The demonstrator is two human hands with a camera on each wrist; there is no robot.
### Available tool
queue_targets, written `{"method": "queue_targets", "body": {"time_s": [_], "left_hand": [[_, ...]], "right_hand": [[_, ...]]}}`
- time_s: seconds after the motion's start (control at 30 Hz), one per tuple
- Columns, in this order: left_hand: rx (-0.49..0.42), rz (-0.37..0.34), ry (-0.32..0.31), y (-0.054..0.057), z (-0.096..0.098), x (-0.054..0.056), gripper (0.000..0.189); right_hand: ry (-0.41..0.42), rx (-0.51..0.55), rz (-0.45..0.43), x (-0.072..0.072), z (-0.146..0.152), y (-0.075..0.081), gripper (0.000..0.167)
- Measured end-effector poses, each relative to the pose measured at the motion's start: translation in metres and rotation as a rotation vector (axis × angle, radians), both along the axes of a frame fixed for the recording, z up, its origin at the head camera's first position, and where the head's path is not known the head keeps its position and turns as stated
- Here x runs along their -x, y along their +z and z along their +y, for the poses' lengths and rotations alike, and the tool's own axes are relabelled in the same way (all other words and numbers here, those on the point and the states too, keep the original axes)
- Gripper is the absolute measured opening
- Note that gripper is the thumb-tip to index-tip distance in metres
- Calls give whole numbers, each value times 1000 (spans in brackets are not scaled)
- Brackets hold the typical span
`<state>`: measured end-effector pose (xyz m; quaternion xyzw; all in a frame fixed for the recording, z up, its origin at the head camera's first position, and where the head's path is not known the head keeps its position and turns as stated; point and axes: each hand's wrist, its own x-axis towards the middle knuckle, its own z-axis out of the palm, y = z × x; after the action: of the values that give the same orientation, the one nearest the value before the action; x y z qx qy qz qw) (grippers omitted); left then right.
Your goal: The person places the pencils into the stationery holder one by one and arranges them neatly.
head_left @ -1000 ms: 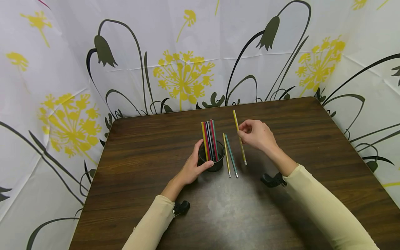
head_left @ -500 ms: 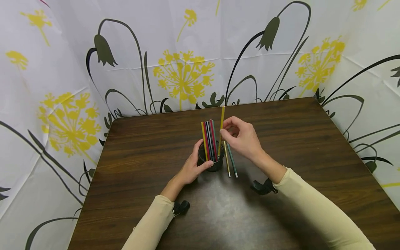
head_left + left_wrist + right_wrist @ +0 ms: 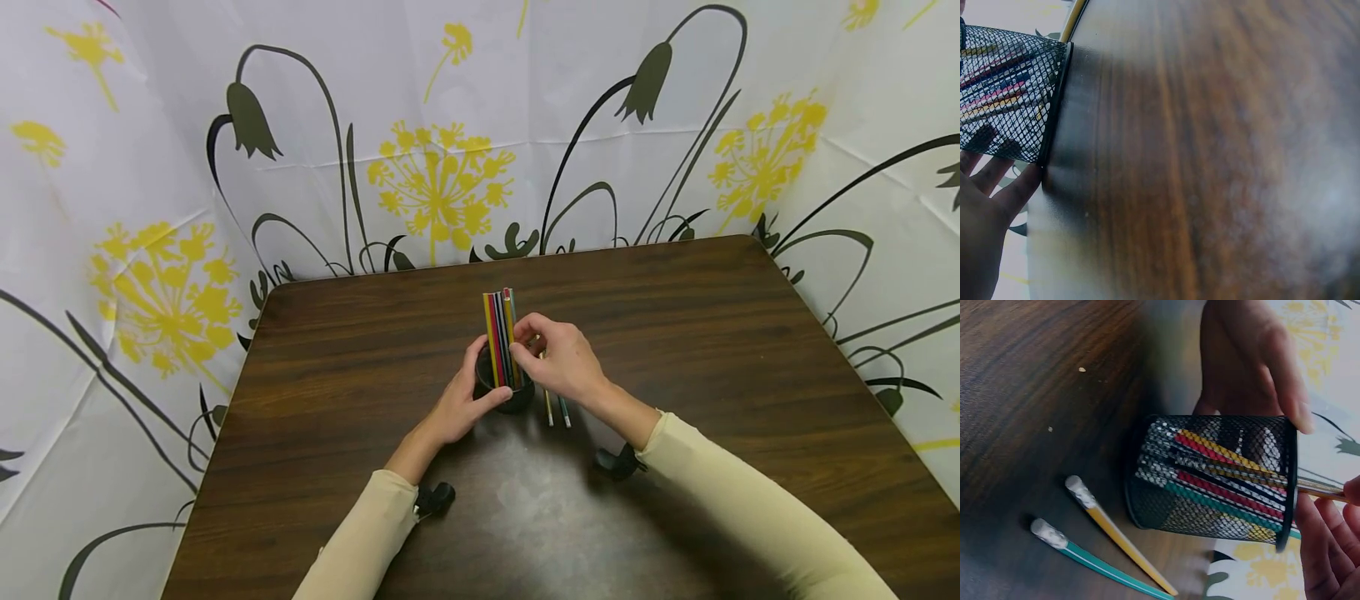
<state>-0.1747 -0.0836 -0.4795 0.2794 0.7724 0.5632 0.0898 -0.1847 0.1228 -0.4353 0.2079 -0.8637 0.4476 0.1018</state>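
Note:
A black mesh pencil cup [image 3: 516, 403] stands on the table, holding several striped and coloured pencils [image 3: 494, 337]. My left hand [image 3: 459, 407] grips the cup from the left, thumb at the near rim and fingers round the far side. Between thumb and fingers of my right hand [image 3: 566, 360] is a yellow pencil [image 3: 1319, 489], eraser end down inside the cup. Through the mesh in the right wrist view, its lower end shows above the cup's bottom. Just right of the cup lie a yellow pencil [image 3: 1119, 532] and a teal pencil [image 3: 1107, 567], partly hidden by my right hand in the head view.
The dark wooden table [image 3: 337, 400] runs back to a white flowered curtain [image 3: 315, 208]. Black wrist cameras sit under both sleeves, the left camera [image 3: 437, 498] and the right camera [image 3: 617, 463] close over the tabletop.
My right hand has carried the yellow pencil left from beside the two loose pencils and lowered it into the cup. The left hand and the cup have stayed in place.

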Motion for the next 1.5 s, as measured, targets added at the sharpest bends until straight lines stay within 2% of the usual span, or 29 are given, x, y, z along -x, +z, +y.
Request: {"method": "queue_targets", "body": {"time_s": [0.3,0.63,1.0,1.33,1.5], "left_hand": [[6,9,-1,-1,0,0,79],[-12,-4,-18,0,0,0,79],[-41,31,-39,-1,1,1,78],[-20,20,-12,-1,0,0,78],[-33,24,-29,-1,1,1,77]], "right_hand": [[-14,-23,-23,0,-1,-10,7],[-63,-33,-39,1,-6,-12,8],[-155,-74,6,4,-14,-15,11],[-238,-103,4,6,-20,-17,10],[-273,-117,16,6,-22,-15,10]]}}
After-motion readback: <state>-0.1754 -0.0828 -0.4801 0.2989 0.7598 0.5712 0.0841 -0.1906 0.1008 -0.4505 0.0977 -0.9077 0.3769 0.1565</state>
